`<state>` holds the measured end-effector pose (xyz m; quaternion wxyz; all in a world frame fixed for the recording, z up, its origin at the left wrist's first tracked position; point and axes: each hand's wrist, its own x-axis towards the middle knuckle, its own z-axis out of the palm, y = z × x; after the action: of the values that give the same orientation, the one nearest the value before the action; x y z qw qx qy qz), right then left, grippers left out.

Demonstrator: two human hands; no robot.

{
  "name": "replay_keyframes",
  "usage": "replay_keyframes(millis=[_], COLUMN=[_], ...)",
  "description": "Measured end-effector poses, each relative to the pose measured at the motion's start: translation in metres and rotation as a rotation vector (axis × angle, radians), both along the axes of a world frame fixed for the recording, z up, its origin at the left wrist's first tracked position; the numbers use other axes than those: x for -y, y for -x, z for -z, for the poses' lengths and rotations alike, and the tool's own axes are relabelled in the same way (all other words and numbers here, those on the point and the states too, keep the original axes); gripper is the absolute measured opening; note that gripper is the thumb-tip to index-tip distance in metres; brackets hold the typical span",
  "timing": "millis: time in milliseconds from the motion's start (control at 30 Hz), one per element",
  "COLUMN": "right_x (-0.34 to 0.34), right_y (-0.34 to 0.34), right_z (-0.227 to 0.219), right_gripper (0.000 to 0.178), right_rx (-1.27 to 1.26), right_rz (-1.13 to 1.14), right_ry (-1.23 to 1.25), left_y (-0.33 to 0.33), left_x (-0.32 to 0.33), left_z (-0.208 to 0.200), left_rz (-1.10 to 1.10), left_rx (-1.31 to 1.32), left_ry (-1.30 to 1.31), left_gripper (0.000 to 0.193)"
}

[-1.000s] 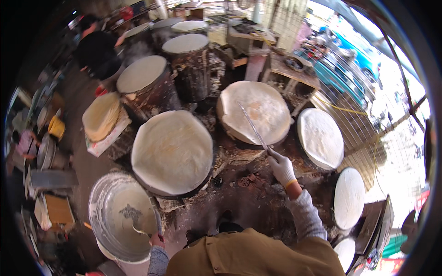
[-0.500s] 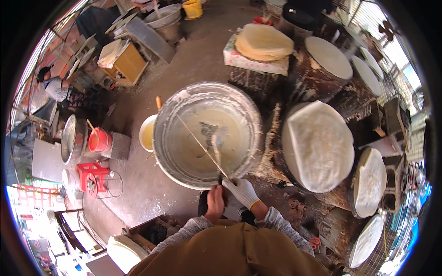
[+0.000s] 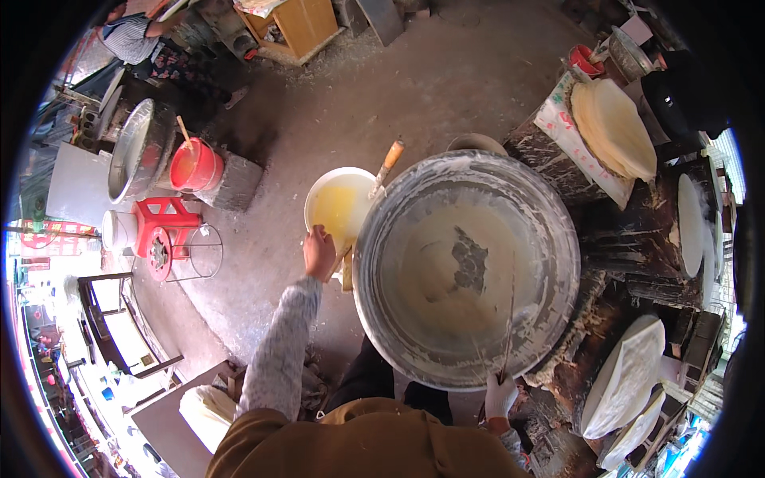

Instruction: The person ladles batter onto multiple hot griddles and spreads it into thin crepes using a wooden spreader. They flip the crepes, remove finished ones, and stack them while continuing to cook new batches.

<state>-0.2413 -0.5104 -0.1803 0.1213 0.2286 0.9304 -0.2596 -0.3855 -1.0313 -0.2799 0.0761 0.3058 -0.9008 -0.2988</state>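
My bare left hand (image 3: 320,253) is over the near left side of a white bucket (image 3: 314,193) holding yellow liquid. Its fingers are curled; a thin wooden stick (image 3: 345,256) passes close beside them, and what they grip, if anything, is hidden. Close by on the right stands a large metal basin (image 3: 368,319) of pale batter with a dark patch in the middle. At its near rim my gloved right hand (image 3: 500,396) is closed around a thin stick (image 3: 510,319), which points away over the batter. A wooden-handled tool (image 3: 388,166) leans out of the bucket's far right side.
At the right are round griddles bearing pale sheets (image 3: 625,374). A stack of round sheets (image 3: 613,127) rests on a cloth-covered stand beyond the basin. To the left are a red bucket (image 3: 196,166), a red stool (image 3: 166,213) and a metal bowl (image 3: 131,151). Another person (image 3: 131,40) stands far left.
My left hand has left the right hand's side and reached out to the white bucket. The right hand has moved right along the basin's near rim with the thin stick. The view has swung left.
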Motion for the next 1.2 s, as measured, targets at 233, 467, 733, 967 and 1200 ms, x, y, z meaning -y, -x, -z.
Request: replay_keyframes(millis=[233, 467, 733, 967, 1200], right_x=[0.02, 0.021, 0.0, -0.027, -0.028], right_y=[0.011, 0.016, 0.019, 0.006, 0.009], right_z=[0.003, 0.005, -0.005, 0.012, 0.01], right_gripper=[0.02, 0.019, 0.021, 0.02, 0.007], right_rx=[-0.006, 0.022, 0.083, 0.143, 0.083], right_rz=[0.101, 0.176, 0.229, 0.337, 0.408], right_ry=[-0.055, -0.064, 0.175, 0.482, 0.681], left_y=[0.105, 0.116, 0.096, 0.217, 0.289], left_x=[0.048, 0.055, -0.107, -0.179, -0.246], left_z=[0.092, 0.049, -0.163, 0.001, 0.095], left_rz=[-0.106, -0.002, 0.292, 0.667, 0.817], left_rx=[0.474, 0.471, -0.447, -0.07, 0.175], left_ry=[0.101, -0.042, -0.114, 0.262, 0.268], left_gripper=[0.088, 0.054, 0.011, 0.026, 0.023])
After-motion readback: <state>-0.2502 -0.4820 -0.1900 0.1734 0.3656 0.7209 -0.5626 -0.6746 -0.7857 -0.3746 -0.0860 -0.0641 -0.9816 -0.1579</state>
